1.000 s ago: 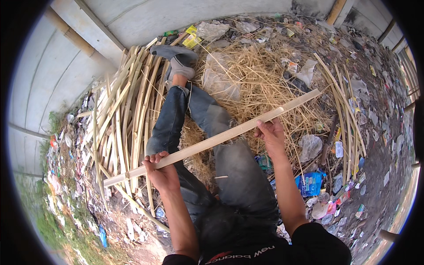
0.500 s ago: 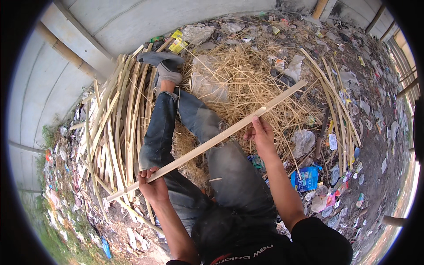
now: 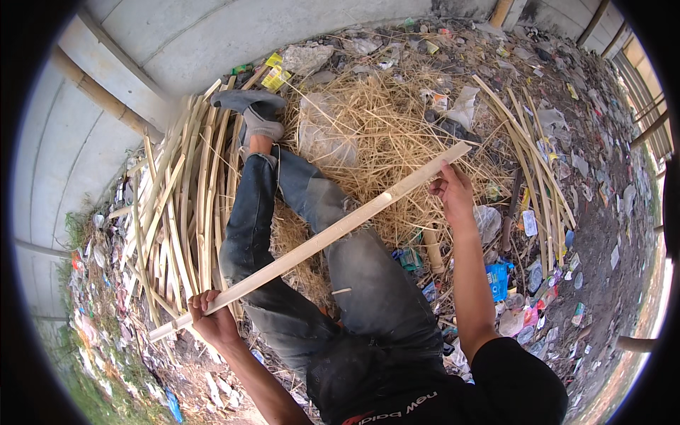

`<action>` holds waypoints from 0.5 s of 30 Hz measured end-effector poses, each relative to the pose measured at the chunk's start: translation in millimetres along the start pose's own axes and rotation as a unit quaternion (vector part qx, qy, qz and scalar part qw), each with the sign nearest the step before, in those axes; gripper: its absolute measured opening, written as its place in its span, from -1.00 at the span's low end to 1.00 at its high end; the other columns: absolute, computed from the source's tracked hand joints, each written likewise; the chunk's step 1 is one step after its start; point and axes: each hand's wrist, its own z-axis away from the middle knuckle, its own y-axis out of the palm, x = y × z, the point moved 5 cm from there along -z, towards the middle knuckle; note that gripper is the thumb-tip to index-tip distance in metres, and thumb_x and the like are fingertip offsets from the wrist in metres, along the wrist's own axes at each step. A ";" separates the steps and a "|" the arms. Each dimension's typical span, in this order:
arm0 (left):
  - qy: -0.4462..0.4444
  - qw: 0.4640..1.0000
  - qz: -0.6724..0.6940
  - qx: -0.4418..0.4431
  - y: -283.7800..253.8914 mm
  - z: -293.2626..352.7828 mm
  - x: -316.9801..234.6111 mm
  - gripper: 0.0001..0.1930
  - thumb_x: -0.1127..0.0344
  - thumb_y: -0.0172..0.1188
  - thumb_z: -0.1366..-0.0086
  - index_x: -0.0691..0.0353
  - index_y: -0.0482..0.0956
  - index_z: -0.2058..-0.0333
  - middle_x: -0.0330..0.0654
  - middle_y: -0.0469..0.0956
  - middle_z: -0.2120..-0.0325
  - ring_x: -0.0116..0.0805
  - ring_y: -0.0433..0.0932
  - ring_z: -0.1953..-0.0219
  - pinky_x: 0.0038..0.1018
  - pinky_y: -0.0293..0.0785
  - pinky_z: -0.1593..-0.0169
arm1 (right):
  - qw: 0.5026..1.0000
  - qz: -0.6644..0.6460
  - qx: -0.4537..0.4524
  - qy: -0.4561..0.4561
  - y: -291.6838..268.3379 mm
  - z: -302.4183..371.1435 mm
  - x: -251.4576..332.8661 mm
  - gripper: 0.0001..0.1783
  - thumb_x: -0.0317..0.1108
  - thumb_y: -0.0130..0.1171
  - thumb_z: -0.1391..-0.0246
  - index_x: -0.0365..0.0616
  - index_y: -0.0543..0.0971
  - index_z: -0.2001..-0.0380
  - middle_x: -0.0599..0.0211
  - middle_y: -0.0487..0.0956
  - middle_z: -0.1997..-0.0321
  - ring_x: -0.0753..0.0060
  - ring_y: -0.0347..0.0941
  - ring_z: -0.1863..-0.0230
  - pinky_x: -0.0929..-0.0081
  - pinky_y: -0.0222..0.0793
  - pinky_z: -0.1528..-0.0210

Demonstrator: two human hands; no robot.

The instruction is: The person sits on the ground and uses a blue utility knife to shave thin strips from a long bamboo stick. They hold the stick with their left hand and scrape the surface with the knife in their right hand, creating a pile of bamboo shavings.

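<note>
pale wood strip [image 3: 312, 245] slantwise across the legs, a hand near each end

at the left, a thick pile of similar strips [image 3: 185, 205] lies beside the legs. the left hand [image 3: 214, 324] is just this side of it, fingers wrapped over the strip near its lower end, a short tail poking out past the grip. that tail sits close to the pile, so it would pay to keep it lifted clear; it could snag.

in the middle, the strip passes over dark trousers [image 3: 382, 283] and rises toward the upper right. whether it touches the knee i cannot tell. a piece this long and thin will probably flex, so an even hold, both wrists steady and no twist between them, should serve better than force. beyond it, straw-like shavings [image 3: 397, 120] cover the ground.

near the upper end, the right hand [image 3: 457, 195] meets the strip's lower edge, one fingertip against it and the other fingers curled below; i cannot tell whether they grasp it or only touch. a light, sure pinch seems best there: raw edges may splinter bare skin if fingers slide fast. farther right, well apart, lies a thinner bundle of strips [image 3: 542, 177].
</note>
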 end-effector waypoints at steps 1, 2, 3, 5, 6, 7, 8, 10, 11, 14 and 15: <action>0.001 1.000 0.011 0.006 5.5 2.1 3.0 -0.77 0.29 -0.15 -0.67 0.18 0.31 0.27 -0.27 0.29 0.42 -0.37 0.24 0.39 -0.31 0.35 0.11 | 0.999 0.021 0.025 0.007 4.5 5.3 0.3 -0.69 -0.15 0.27 -0.38 -0.16 0.58 0.04 0.35 0.67 0.28 0.48 0.62 0.43 0.44 0.58 0.36; -0.037 0.990 0.005 0.137 4.9 -1.9 4.4 -0.74 0.17 -0.12 -0.67 0.26 0.39 0.08 -0.16 0.42 0.23 -0.32 0.39 0.22 -0.29 0.41 -0.06 | 0.998 0.039 0.053 0.015 13.2 12.7 -2.6 -0.69 -0.16 0.27 -0.38 -0.17 0.57 0.01 0.34 0.68 0.27 0.47 0.63 0.43 0.45 0.59 0.37; -0.022 0.997 -0.041 0.066 -15.5 -2.7 -2.4 -0.70 0.13 -0.11 -0.66 0.29 0.38 -0.01 -0.11 0.44 0.14 -0.28 0.41 0.11 -0.27 0.39 -0.14 | 0.995 0.058 0.080 0.024 19.6 19.2 -6.0 -0.68 -0.18 0.27 -0.38 -0.17 0.56 -0.01 0.34 0.69 0.26 0.47 0.65 0.43 0.45 0.59 0.37; -0.002 0.989 -0.128 -0.078 -1.7 21.1 31.6 -0.56 0.04 -0.08 -0.64 0.34 0.36 -0.18 -0.02 0.47 -0.05 -0.22 0.45 -0.10 -0.24 0.35 -0.31 | 0.993 0.059 0.083 0.051 12.2 23.2 -21.3 -0.69 -0.24 0.26 -0.38 -0.18 0.53 -0.05 0.30 0.70 0.26 0.44 0.67 0.43 0.47 0.61 0.38; -0.058 0.986 -0.143 -0.069 -16.5 29.3 39.3 -0.35 -0.11 -0.07 -0.60 0.38 0.27 -0.34 0.06 0.39 -0.27 -0.13 0.35 -0.33 -0.19 0.20 -0.48 | 0.992 0.059 0.085 0.066 11.6 26.4 -27.8 -0.69 -0.25 0.26 -0.38 -0.18 0.53 -0.05 0.30 0.70 0.27 0.44 0.67 0.42 0.46 0.61 0.38; -0.124 0.967 -0.215 -0.065 -22.7 46.3 54.9 -0.32 -0.18 -0.08 -0.59 0.39 0.31 -0.30 0.08 0.35 -0.31 -0.11 0.35 -0.34 -0.14 0.20 -0.47 | 0.991 0.059 0.086 0.082 10.7 30.4 -34.3 -0.69 -0.26 0.26 -0.38 -0.18 0.52 -0.06 0.29 0.69 0.29 0.44 0.67 0.42 0.45 0.61 0.38; -0.194 0.943 -0.259 -0.082 -25.5 67.7 75.4 -0.29 -0.22 -0.09 -0.57 0.39 0.35 -0.29 0.10 0.39 -0.31 -0.10 0.39 -0.31 -0.11 0.26 -0.42 | 0.990 0.060 0.094 0.084 10.7 35.2 -38.6 -0.71 -0.27 0.25 -0.38 -0.18 0.53 -0.05 0.29 0.68 0.31 0.45 0.64 0.46 0.45 0.59 0.40; -0.353 0.812 -0.465 0.003 -35.2 113.4 110.4 -0.35 -0.16 -0.03 -0.58 0.41 0.42 -0.22 0.03 0.66 0.03 -0.09 0.64 -0.02 -0.14 0.53 -0.17 | 0.987 0.068 0.106 0.099 14.2 43.8 -47.8 -0.75 -0.28 0.25 -0.38 -0.20 0.57 0.01 0.33 0.66 0.36 0.49 0.59 0.50 0.48 0.54 0.43; -0.434 0.719 -0.533 0.101 -23.3 134.1 127.0 -0.39 -0.09 0.07 -0.54 0.39 0.42 -0.23 0.07 0.66 0.03 -0.11 0.64 0.01 -0.17 0.53 -0.15 | 0.986 0.075 0.109 0.106 13.3 47.2 -50.9 -0.76 -0.28 0.25 -0.38 -0.20 0.58 0.04 0.35 0.64 0.38 0.51 0.56 0.52 0.49 0.51 0.44; -0.269 0.563 -0.719 0.306 30.1 158.8 163.5 -0.47 0.12 0.31 -0.40 0.35 0.49 -0.19 0.12 0.64 0.03 -0.08 0.65 0.08 -0.21 0.54 -0.09 | 0.973 0.080 0.181 0.114 24.6 59.2 -55.8 -0.77 -0.27 0.25 -0.39 -0.21 0.60 0.07 0.39 0.61 0.42 0.55 0.53 0.54 0.53 0.47 0.46; -0.143 0.522 -0.764 0.352 47.9 158.3 176.6 -0.49 0.19 0.39 -0.35 0.34 0.52 -0.17 0.12 0.63 0.02 -0.06 0.65 0.10 -0.22 0.54 -0.07 | 0.967 0.079 0.215 0.115 31.2 63.6 -56.9 -0.77 -0.27 0.25 -0.39 -0.21 0.61 0.07 0.40 0.60 0.44 0.55 0.53 0.54 0.54 0.47 0.46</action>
